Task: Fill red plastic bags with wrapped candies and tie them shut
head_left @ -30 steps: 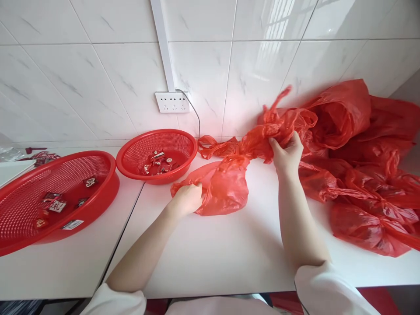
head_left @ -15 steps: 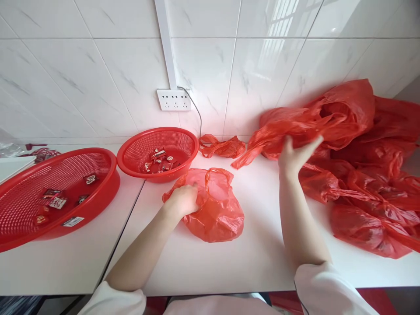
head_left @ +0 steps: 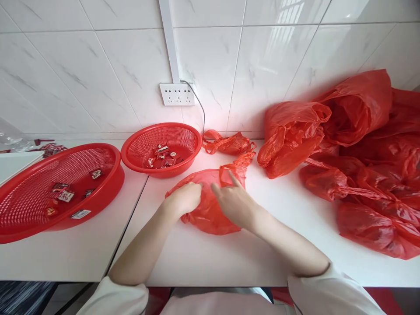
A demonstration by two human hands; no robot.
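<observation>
A red plastic bag (head_left: 213,223) lies crumpled on the white table in front of me. My left hand (head_left: 185,199) is closed on its left edge, with the fingertips partly hidden. Over the bag's right side is my right hand (head_left: 236,202), thumb and index finger apart, the index finger by the bag's handle loop; its other fingers are hard to make out. A twisted strip of red plastic sticks out behind the bag's upper right corner. Just behind lies a small crumpled red bag (head_left: 231,144).
Two red perforated plastic baskets, a large one (head_left: 108,205) and a smaller one (head_left: 183,169), stand at left with small wrapped packets inside. Filled red bags (head_left: 377,227) heap up at right. A white socket panel (head_left: 177,94) with a cable is on the tiled wall.
My right hand has left the red bags at right and come over to the bag in front. One bag from the heap now rests against the wall. My left hand keeps its place.
</observation>
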